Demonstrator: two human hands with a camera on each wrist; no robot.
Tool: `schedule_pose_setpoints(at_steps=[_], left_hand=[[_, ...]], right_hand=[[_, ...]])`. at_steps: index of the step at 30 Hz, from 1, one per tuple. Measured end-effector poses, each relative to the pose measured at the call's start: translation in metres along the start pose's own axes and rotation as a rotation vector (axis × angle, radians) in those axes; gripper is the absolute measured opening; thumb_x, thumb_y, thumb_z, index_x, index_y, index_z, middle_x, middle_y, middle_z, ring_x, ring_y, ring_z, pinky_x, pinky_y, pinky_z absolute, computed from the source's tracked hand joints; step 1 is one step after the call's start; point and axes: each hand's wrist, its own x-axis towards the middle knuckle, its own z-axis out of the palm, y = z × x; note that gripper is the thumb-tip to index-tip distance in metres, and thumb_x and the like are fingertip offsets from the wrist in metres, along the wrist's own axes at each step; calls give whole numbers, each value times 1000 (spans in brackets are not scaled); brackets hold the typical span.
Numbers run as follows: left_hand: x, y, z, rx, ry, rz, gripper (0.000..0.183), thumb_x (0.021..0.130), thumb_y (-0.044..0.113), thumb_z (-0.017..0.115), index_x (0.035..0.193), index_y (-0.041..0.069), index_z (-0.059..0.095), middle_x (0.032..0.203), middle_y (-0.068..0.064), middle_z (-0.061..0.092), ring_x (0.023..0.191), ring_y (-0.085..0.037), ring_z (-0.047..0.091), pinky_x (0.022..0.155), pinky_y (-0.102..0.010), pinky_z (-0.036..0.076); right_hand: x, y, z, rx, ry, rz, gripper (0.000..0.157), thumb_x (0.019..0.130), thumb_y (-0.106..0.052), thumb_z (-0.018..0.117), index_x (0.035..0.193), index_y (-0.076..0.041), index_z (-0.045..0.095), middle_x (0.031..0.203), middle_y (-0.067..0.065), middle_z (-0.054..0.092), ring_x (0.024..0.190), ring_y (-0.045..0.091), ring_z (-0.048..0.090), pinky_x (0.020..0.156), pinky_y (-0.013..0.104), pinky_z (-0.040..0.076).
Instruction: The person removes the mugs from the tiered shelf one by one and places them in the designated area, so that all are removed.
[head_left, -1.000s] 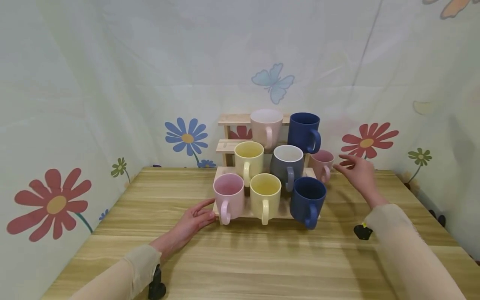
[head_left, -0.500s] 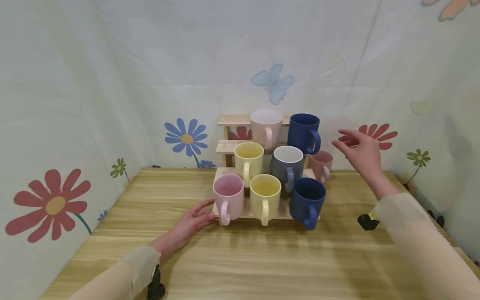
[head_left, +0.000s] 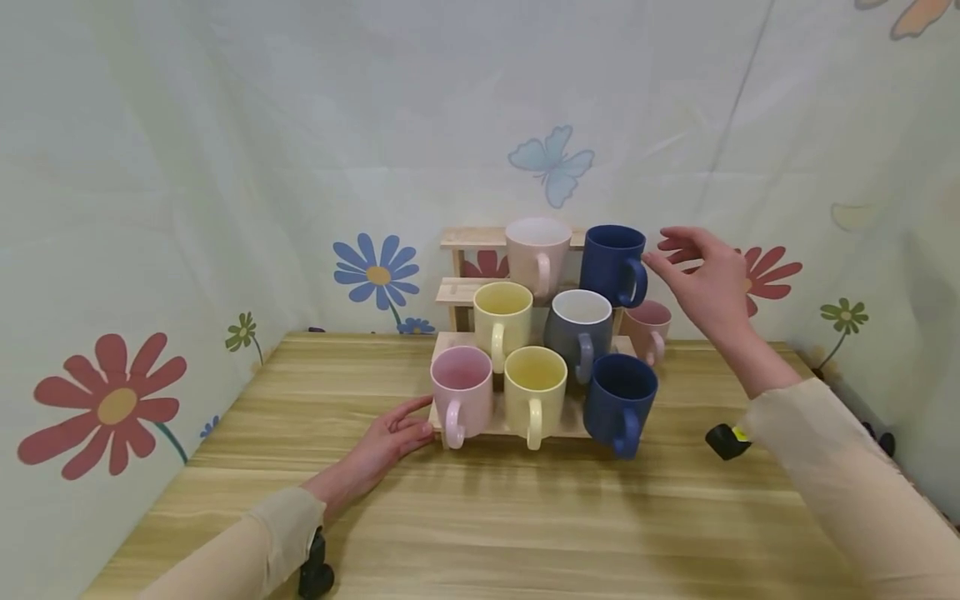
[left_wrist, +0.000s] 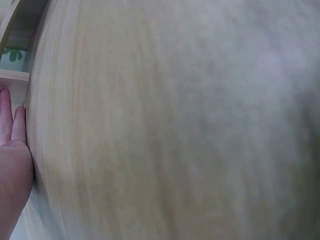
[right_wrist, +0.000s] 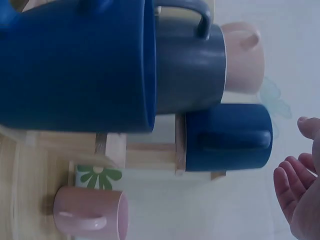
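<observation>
A small wooden tiered rack (head_left: 459, 291) carries several mugs. On its top tier stand a pale pink mug (head_left: 537, 254) and a dark blue mug (head_left: 611, 267). My right hand (head_left: 707, 279) is raised beside that blue mug, thumb tip near its handle, fingers loosely bent and holding nothing; the right wrist view shows the fingers (right_wrist: 286, 192) apart from it. At the rack's front left corner, my left hand (head_left: 378, 450) rests on the table with fingertips touching the wood, next to a pink mug (head_left: 461, 392). In the left wrist view its fingers (left_wrist: 6, 117) lie fairly straight against the rack.
A yellow mug (head_left: 501, 317) and a grey mug (head_left: 576, 333) fill the middle tier. Another yellow mug (head_left: 534, 392) and a dark blue mug (head_left: 618, 400) are in front. Behind the rack's right side, a pink mug (head_left: 647, 329) stands on the wooden table (head_left: 480, 525).
My right hand has risen from beside the pink mug on the table, then shifted left toward the top blue mug. The left hand stays at the rack's corner.
</observation>
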Motion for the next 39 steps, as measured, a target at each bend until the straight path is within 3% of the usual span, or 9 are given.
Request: schedule_pose_setpoints(at_steps=[3, 8, 11, 18, 24, 28, 33, 39], left_hand=[[0, 0, 0, -2, -2, 2, 62, 99, 22, 61, 154, 15, 32, 122, -5, 68, 114, -12, 66, 104, -28, 53], [0, 1, 0, 8, -2, -1, 63, 99, 23, 61, 154, 15, 31, 124, -6, 68, 115, -13, 66, 105, -28, 52], [0, 1, 1, 5, 7, -6, 63, 99, 23, 61, 154, 15, 31, 124, -7, 68, 115, -13, 66, 105, -28, 52], [-1, 0, 2, -3, 15, -4, 62, 99, 21, 61, 154, 14, 32, 124, -7, 68, 114, -13, 66, 104, -29, 53], [-1, 0, 1, -3, 15, -2, 62, 99, 21, 60, 154, 14, 32, 121, -6, 69, 114, -13, 66, 103, -28, 53], [-1, -1, 1, 0, 16, 0, 62, 99, 21, 60, 154, 14, 32, 120, -5, 69, 113, -12, 67, 103, -27, 53], [0, 0, 2, -3, 16, -2, 62, 99, 21, 61, 154, 14, 32, 120, -5, 69, 113, -13, 66, 104, -28, 53], [1, 0, 4, -11, 36, -26, 63, 98, 22, 63, 153, 15, 34, 121, -7, 69, 113, -13, 67, 104, -29, 53]], right_hand=[[0, -8, 4, 27, -29, 7, 49, 91, -39, 71, 130, -11, 62, 115, 13, 71, 90, -3, 58, 74, 1, 44], [-3, -20, 16, 63, -125, 20, 51, 94, -39, 66, 133, -8, 57, 119, 15, 69, 102, 21, 63, 77, 6, 44], [-5, -27, 25, 76, -178, 20, 54, 94, -39, 66, 135, -7, 54, 120, 15, 68, 105, 26, 63, 75, 5, 44], [-12, -41, 42, 129, -240, 28, 54, 92, -34, 70, 135, -6, 53, 120, 14, 67, 105, 24, 63, 79, 7, 46], [-14, -48, 55, 135, -296, 37, 56, 90, -36, 72, 135, -8, 53, 124, 14, 65, 105, 25, 63, 87, 32, 58], [-15, -52, 62, 123, -342, 17, 58, 90, -35, 73, 137, -7, 52, 130, 15, 62, 111, 31, 61, 93, 46, 58], [-16, -56, 70, 123, -380, 40, 64, 87, -37, 75, 138, -10, 50, 135, 12, 59, 117, 33, 59, 95, 47, 58], [-17, -60, 78, 211, -390, 123, 61, 87, -34, 76, 137, -10, 50, 137, 11, 57, 124, 32, 54, 104, 48, 53]])
